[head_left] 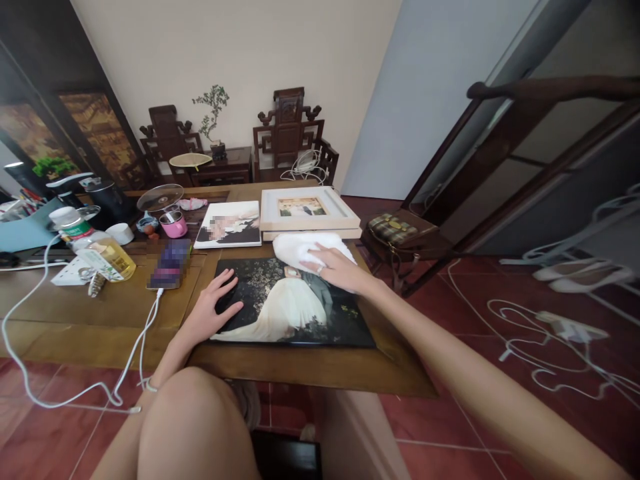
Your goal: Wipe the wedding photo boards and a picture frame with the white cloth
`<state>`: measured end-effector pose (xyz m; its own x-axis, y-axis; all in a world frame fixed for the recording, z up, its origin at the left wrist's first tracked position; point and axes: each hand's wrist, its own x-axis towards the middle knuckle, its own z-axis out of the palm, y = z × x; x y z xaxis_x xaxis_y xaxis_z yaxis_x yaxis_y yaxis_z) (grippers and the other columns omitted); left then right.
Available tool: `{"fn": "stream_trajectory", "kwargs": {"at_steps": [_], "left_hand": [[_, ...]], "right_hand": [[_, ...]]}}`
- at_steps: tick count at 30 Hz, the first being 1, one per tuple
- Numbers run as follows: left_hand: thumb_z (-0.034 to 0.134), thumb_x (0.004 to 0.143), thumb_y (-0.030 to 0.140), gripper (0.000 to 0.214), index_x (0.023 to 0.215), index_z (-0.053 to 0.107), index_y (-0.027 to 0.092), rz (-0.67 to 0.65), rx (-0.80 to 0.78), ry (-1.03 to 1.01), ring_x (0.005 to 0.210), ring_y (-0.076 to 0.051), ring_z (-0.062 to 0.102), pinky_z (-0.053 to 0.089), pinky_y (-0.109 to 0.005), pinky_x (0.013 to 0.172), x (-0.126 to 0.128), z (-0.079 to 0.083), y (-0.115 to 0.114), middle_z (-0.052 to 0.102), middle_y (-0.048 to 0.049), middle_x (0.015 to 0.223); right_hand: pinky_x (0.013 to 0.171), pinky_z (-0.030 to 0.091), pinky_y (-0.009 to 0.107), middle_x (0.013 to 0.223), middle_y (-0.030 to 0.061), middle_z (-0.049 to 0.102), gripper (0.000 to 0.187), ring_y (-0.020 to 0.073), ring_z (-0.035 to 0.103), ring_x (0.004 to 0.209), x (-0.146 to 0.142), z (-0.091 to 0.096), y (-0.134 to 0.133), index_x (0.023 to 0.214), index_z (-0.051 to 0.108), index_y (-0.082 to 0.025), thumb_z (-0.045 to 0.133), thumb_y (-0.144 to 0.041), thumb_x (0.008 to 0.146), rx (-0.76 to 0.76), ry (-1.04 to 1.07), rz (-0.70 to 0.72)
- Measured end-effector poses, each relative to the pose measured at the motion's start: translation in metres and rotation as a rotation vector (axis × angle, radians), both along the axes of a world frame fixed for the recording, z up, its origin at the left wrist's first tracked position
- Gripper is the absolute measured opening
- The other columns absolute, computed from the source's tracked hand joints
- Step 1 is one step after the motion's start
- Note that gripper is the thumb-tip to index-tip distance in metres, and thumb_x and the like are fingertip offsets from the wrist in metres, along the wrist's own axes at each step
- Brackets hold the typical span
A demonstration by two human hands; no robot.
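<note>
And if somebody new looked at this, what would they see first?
Probably the big dark photo with a pale, flowing dress, at the table's near edge, with the left hand on its left side and the right hand on a white cloth at its far edge. Next, maybe the pink mug behind the phone, or the little potted tree by the back wall.

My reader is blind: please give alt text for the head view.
A person's right hand holds a white cloth at the far edge of a photo panel; the left hand rests on its left side. Behind is a framed picture, on the wooden table.
</note>
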<state>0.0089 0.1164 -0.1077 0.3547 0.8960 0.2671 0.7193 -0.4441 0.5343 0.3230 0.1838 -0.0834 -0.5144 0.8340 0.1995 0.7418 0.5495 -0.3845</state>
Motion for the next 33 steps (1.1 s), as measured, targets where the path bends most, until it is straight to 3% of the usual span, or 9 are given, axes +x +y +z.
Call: {"fn": "stream_trajectory", "kwargs": {"at_steps": [4, 8, 11, 13, 17, 21, 26, 29, 33], "left_hand": [[0.056, 0.087, 0.047, 0.055, 0.133, 0.054, 0.018, 0.01, -0.004, -0.02, 0.141, -0.028, 0.033, 0.026, -0.05, 0.115, 0.0, 0.0, 0.0, 0.041, -0.0117, 0.149], [0.056, 0.087, 0.047, 0.056, 0.133, 0.054, 0.016, 0.012, 0.006, -0.012, 0.14, -0.028, 0.033, 0.027, -0.049, 0.116, -0.001, -0.002, 0.001, 0.041, -0.0128, 0.149], [0.055, 0.088, 0.047, 0.057, 0.134, 0.053, 0.014, 0.011, 0.018, 0.004, 0.141, -0.027, 0.033, 0.026, -0.047, 0.116, -0.002, -0.004, 0.001, 0.04, -0.014, 0.149], [0.055, 0.088, 0.047, 0.057, 0.134, 0.052, 0.013, 0.006, 0.027, 0.012, 0.141, -0.027, 0.033, 0.027, -0.047, 0.116, -0.002, -0.004, 0.001, 0.039, -0.014, 0.149], [0.054, 0.088, 0.046, 0.056, 0.135, 0.052, 0.016, -0.006, 0.043, 0.019, 0.141, -0.026, 0.032, 0.027, -0.048, 0.116, -0.004, -0.005, 0.001, 0.039, -0.0127, 0.15], [0.055, 0.088, 0.046, 0.055, 0.134, 0.052, 0.017, -0.014, 0.042, 0.015, 0.141, -0.026, 0.032, 0.027, -0.049, 0.116, -0.004, -0.005, 0.001, 0.04, -0.0125, 0.149], [0.055, 0.088, 0.046, 0.053, 0.134, 0.053, 0.019, -0.018, 0.037, -0.003, 0.141, -0.026, 0.033, 0.027, -0.05, 0.115, -0.004, -0.003, 0.0, 0.041, -0.0114, 0.149], [0.056, 0.088, 0.046, 0.054, 0.133, 0.053, 0.019, -0.009, 0.03, -0.016, 0.14, -0.026, 0.034, 0.028, -0.049, 0.115, -0.005, -0.003, 0.0, 0.041, -0.0114, 0.149], [0.056, 0.087, 0.048, 0.054, 0.133, 0.054, 0.018, -0.001, 0.026, -0.026, 0.14, -0.027, 0.034, 0.028, -0.05, 0.115, -0.005, -0.004, 0.001, 0.041, -0.012, 0.149]], "right_hand": [[0.103, 0.038, 0.056, 0.131, 0.0135, 0.059, 0.027, 0.0355, 0.04, 0.134, -0.005, 0.003, -0.025, 0.097, 0.067, -0.018, 0.042, -0.027, 0.091, 0.0, -0.02, 0.037], [0.111, 0.029, 0.055, 0.147, 0.0147, 0.042, 0.019, 0.0318, 0.033, 0.138, -0.01, 0.001, -0.098, 0.082, 0.066, -0.017, 0.048, -0.013, 0.081, 0.015, -0.045, 0.186], [0.115, 0.016, 0.059, 0.146, 0.0145, 0.044, 0.019, 0.0301, 0.027, 0.141, -0.015, -0.004, -0.148, 0.078, 0.065, -0.017, 0.049, -0.008, 0.074, 0.05, -0.04, 0.327], [0.115, 0.013, 0.061, 0.144, 0.0106, 0.046, 0.019, 0.0302, 0.026, 0.141, -0.019, -0.006, -0.166, 0.078, 0.064, -0.019, 0.05, -0.008, 0.07, 0.065, -0.027, 0.387], [0.115, 0.018, 0.056, 0.141, 0.01, 0.051, 0.02, 0.0276, 0.034, 0.138, -0.024, -0.006, -0.149, 0.085, 0.066, -0.019, 0.051, -0.012, 0.074, 0.094, -0.009, 0.427], [0.114, 0.026, 0.05, 0.131, 0.0101, 0.06, 0.023, 0.0248, 0.047, 0.129, -0.032, -0.004, -0.078, 0.096, 0.067, -0.02, 0.048, -0.016, 0.085, 0.136, -0.006, 0.229], [0.101, 0.037, 0.058, 0.116, 0.0155, 0.067, 0.028, 0.0322, 0.058, 0.113, -0.046, 0.0, -0.006, 0.1, 0.067, -0.016, 0.04, -0.024, 0.093, 0.149, 0.013, 0.1], [0.102, 0.037, 0.059, 0.118, 0.0194, 0.066, 0.029, 0.0339, 0.055, 0.118, -0.051, 0.0, -0.014, 0.099, 0.067, -0.013, 0.041, -0.022, 0.093, 0.15, 0.003, 0.111], [0.111, 0.025, 0.059, 0.127, 0.0171, 0.062, 0.027, 0.0303, 0.041, 0.133, -0.051, -0.005, -0.086, 0.097, 0.067, -0.016, 0.046, -0.012, 0.082, 0.132, -0.022, 0.19]]}}
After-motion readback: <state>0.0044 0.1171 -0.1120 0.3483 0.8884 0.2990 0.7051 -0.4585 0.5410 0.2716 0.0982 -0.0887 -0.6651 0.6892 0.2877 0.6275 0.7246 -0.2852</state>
